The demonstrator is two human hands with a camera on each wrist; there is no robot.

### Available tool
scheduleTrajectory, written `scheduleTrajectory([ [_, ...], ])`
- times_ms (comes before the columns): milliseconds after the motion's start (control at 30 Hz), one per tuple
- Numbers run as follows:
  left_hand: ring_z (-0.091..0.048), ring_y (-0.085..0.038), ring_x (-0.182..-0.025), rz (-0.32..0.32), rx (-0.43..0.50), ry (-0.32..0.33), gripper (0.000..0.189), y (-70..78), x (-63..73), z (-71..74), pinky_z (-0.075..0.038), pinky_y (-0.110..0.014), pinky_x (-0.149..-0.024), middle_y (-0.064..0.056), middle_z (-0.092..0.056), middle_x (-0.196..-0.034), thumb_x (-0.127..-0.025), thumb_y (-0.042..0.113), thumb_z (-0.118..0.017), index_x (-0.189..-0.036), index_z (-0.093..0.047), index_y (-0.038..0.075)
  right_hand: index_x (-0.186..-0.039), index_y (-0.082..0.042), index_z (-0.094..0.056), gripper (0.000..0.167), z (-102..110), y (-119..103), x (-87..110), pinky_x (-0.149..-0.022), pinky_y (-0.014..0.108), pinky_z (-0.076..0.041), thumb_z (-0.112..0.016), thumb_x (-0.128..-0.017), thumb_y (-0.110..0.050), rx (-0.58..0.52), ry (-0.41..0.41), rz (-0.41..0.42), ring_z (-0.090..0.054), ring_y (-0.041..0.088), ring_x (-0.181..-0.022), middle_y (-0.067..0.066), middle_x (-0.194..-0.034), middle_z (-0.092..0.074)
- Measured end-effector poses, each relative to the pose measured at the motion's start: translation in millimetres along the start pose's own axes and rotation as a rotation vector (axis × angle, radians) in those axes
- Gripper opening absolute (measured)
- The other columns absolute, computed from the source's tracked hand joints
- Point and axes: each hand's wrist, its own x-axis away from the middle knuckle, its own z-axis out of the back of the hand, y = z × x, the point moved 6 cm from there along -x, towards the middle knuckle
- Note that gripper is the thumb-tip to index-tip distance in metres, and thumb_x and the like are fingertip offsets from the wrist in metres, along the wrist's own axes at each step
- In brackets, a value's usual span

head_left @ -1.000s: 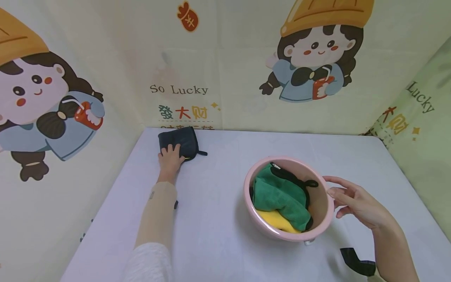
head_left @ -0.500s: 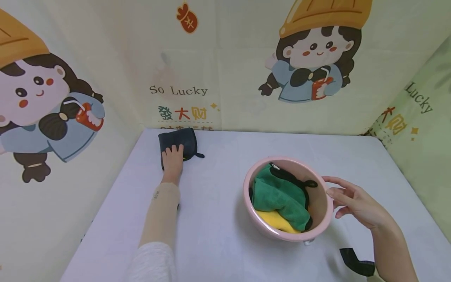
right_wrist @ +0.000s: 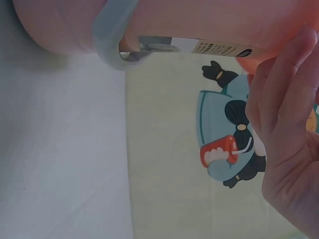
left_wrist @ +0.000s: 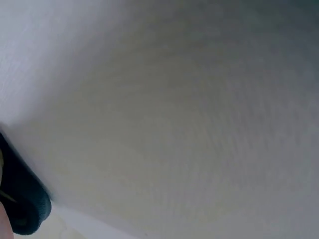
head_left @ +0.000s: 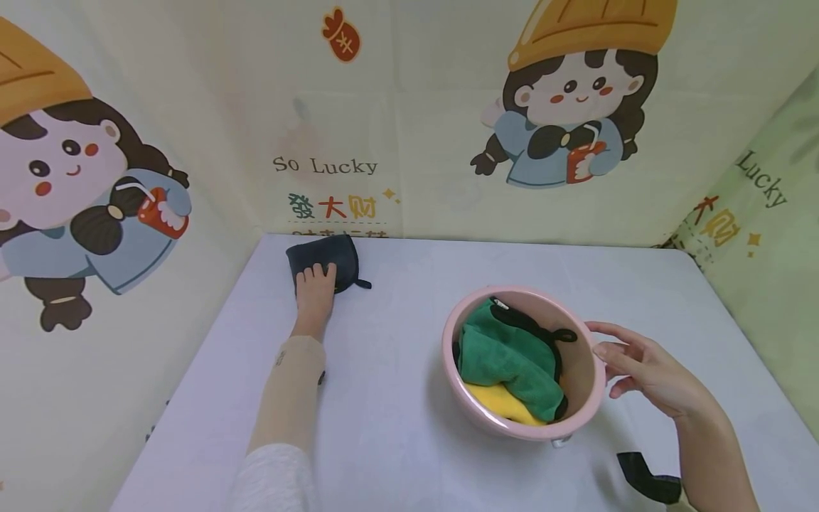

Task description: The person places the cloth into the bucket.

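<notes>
A dark navy folded cloth with a small loop lies at the back left of the table. My left hand grips its near edge, fingers on top; the thumb is hidden. The left wrist view catches only a dark rolled edge of this cloth. On the right stands a pink bucket, holding a green cloth with black trim and a yellow cloth. My right hand holds the bucket's right rim, thumb at the rim and fingers along the outside.
The white table ends at a printed backdrop behind and at both sides. A grey handle and a label show on the bucket's side. A black strap piece sits by my right wrist.
My left hand's spread fingers have drawn together over the dark cloth and shifted slightly right. The cloth's loop has moved a little down. The right hand and the bucket have stayed in place.
</notes>
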Motion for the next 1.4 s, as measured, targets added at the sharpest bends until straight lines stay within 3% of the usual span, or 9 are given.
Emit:
scheduleTrajectory([
  [333, -0.041, -0.037, -0.091, -0.037, 0.016, 0.227, 0.030, 10.8, -0.7, 19.7, -0.035, -0.046, -0.080, -0.024, -0.042, -0.102, -0.091, 0.000, -0.046, -0.120, -0.037, 0.005, -0.122, -0.037, -0.046, 0.042, 0.9, 0.7, 1.2, -0.053, 0.033, -0.053, -0.040, -0.097, -0.005, 0.013, 0.006, 0.004, -0.064, 0.019, -0.067, 0.002, -0.089, -0.069],
  [500, -0.043, -0.037, -0.087, -0.097, -0.005, 0.326, 0.029, 24.0, 3.3, 32.2, -0.038, -0.045, -0.077, -0.023, -0.044, -0.100, -0.091, 0.002, -0.050, -0.118, -0.041, 0.005, -0.122, -0.037, -0.047, 0.041, 0.0, 0.7, 0.7, -0.053, 0.033, -0.053, -0.040, -0.097, -0.005, 0.009, -0.001, 0.008, -0.064, 0.019, -0.067, 0.002, -0.089, -0.069],
  [700, -0.047, -0.033, -0.077, -0.198, -0.067, 0.603, 0.021, 42.1, 14.0, 61.2, -0.041, -0.042, -0.066, -0.020, -0.050, -0.091, -0.090, 0.004, -0.052, -0.110, -0.050, 0.006, -0.123, -0.036, -0.047, 0.041, -0.3, 1.2, 0.7, -0.053, 0.033, -0.053, -0.040, -0.097, -0.005, 0.006, -0.004, 0.011, -0.064, 0.019, -0.067, 0.002, -0.089, -0.069],
  [800, -0.048, -0.032, -0.073, -0.242, -0.089, 0.710, 0.018, 49.5, 18.9, 75.4, -0.041, -0.041, -0.063, -0.020, -0.052, -0.088, -0.090, 0.003, -0.051, -0.108, -0.053, 0.007, -0.122, -0.036, -0.047, 0.041, -0.1, 1.6, 0.9, -0.053, 0.033, -0.053, -0.040, -0.097, -0.006, 0.004, 0.000, 0.006, -0.064, 0.019, -0.067, 0.002, -0.089, -0.069],
  [1033, -0.047, -0.030, -0.068, -0.340, -0.098, 0.822, 0.017, 63.9, 31.3, 110.6, -0.040, -0.039, -0.061, -0.018, -0.053, -0.084, -0.089, 0.004, -0.053, -0.106, -0.051, 0.007, -0.122, -0.037, -0.047, 0.041, -0.7, 0.6, 1.2, -0.053, 0.033, -0.053, -0.040, -0.097, -0.005, 0.003, -0.004, 0.007, -0.064, 0.018, -0.067, 0.002, -0.089, -0.069],
  [1167, -0.048, -0.030, -0.067, -0.401, -0.096, 0.902, 0.022, 73.7, 44.4, 135.6, -0.041, -0.038, -0.061, -0.017, -0.052, -0.083, -0.085, 0.005, -0.059, -0.104, -0.049, 0.008, -0.122, -0.036, -0.047, 0.041, -0.9, -0.5, 0.8, -0.053, 0.033, -0.053, -0.040, -0.096, -0.005, 0.000, -0.011, 0.015, -0.064, 0.018, -0.067, 0.002, -0.088, -0.069],
  [1400, -0.050, -0.031, -0.071, -0.492, -0.044, 0.971, 0.028, 95.6, 71.1, 176.1, -0.042, -0.039, -0.063, -0.018, -0.052, -0.086, -0.082, 0.006, -0.063, -0.105, -0.047, 0.008, -0.122, -0.037, -0.046, 0.041, -0.6, -1.4, -0.1, -0.052, 0.033, -0.053, -0.040, -0.097, -0.005, 0.013, -0.014, 0.019, -0.064, 0.018, -0.067, 0.002, -0.086, -0.068],
])
